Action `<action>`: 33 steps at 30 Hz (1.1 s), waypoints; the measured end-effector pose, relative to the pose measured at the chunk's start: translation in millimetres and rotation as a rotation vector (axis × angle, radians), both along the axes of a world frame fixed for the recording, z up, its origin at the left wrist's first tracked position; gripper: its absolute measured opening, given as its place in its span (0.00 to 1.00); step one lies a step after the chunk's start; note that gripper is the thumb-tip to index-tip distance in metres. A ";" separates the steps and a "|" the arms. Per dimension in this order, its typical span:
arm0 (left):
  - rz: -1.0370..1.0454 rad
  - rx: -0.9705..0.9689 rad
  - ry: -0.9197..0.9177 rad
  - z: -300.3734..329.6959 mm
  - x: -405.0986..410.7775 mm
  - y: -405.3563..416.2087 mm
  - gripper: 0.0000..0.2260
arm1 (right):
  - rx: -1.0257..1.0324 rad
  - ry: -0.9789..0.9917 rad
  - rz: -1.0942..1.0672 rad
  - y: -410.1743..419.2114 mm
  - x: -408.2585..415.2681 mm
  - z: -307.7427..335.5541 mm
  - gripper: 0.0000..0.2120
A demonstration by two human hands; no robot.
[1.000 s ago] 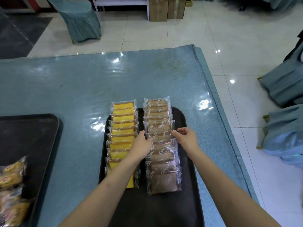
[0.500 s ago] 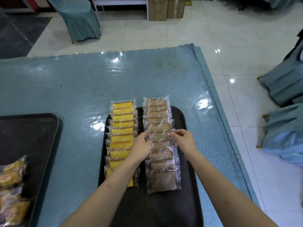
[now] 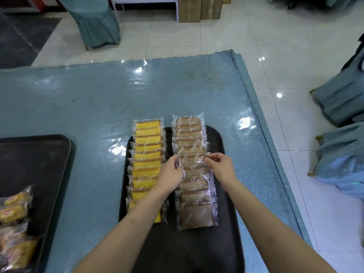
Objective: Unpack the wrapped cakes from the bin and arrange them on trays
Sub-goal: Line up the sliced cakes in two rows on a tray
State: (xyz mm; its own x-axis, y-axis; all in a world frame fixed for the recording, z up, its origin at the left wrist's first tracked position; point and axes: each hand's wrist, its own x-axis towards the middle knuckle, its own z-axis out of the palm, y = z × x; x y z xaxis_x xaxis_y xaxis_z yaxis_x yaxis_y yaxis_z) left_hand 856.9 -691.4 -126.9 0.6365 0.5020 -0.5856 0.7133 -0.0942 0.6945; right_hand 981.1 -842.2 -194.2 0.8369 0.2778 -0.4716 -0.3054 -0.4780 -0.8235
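A black tray lies in front of me on the blue table. On it run two overlapping rows of wrapped cakes: yellow ones on the left and brown ones on the right. My left hand pinches the left edge of one brown cake's wrapper in the middle of that row. My right hand pinches the same wrapper's right edge. No bin is in view.
A second black tray sits at the left with several wrapped yellow-brown cakes piled at its near end. The table's right edge drops to a tiled floor. Covered chairs stand to the right and beyond the table.
Both hands have drawn slightly toward me along the brown row and closed on the edges of one wrapper. The rows and trays stay put.
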 end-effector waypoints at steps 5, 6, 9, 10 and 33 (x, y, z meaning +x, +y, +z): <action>-0.005 -0.022 0.008 -0.2 0.0 -1.3 0.27 | 0.019 0.021 -0.004 -0.1 -0.3 -0.6 0.07; -0.002 -0.024 0.008 0.6 -0.3 -0.8 0.27 | 0.027 0.021 -0.001 -0.8 -0.4 -0.4 0.06; 0.004 -0.012 -0.002 3.1 -3.5 -1.1 0.26 | 0.054 0.020 0.007 -5.3 -2.9 3.1 0.06; 0.005 -0.009 -0.001 3.2 -5.2 -1.9 0.26 | 0.059 0.016 0.005 -7.3 -3.6 4.5 0.06; -0.025 0.017 0.098 -1.4 -32.6 -20.6 0.24 | 0.096 0.072 -0.012 -29.1 -25.1 13.2 0.03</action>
